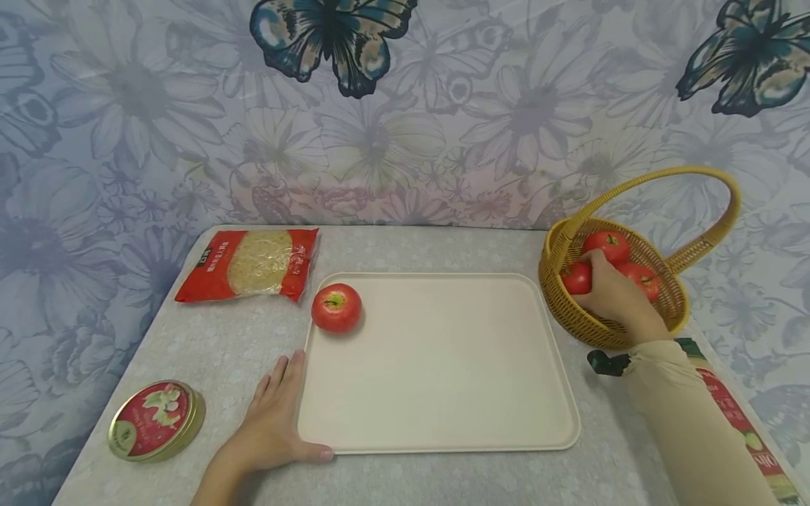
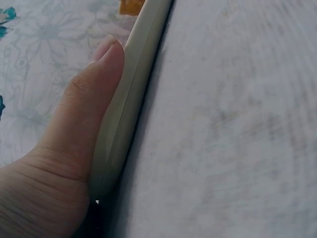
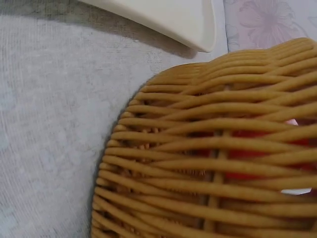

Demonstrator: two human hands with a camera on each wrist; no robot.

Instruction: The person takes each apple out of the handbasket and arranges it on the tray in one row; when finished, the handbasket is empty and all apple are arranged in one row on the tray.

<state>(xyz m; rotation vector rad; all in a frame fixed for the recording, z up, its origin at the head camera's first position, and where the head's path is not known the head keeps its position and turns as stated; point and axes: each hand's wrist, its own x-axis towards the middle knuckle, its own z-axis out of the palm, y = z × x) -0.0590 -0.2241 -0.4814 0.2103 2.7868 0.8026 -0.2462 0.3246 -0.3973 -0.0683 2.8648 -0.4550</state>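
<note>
In the head view my right hand (image 1: 616,292) reaches into a yellow wicker basket (image 1: 572,327) and grips a red apple (image 1: 577,279) near its left side. Two more red fruits, one at the back (image 1: 607,244) and another beside the hand (image 1: 642,279), lie in there too. The right wrist view shows the basket's woven wall (image 3: 213,168) with red behind the gaps. My left hand (image 1: 272,414), fingers straight, rests along the left edge of a cream tray (image 1: 436,365); its thumb (image 2: 94,94) lies against the rim. One apple (image 1: 337,308) sits in the tray's far left corner.
A red bag with a clear window (image 1: 259,263) lies at the back left. At the front left is a round tin (image 1: 157,420). A long red package (image 1: 737,414) lies at the right edge, partly behind the sleeve. The basket handle (image 1: 690,170) arches upward near the patterned wall.
</note>
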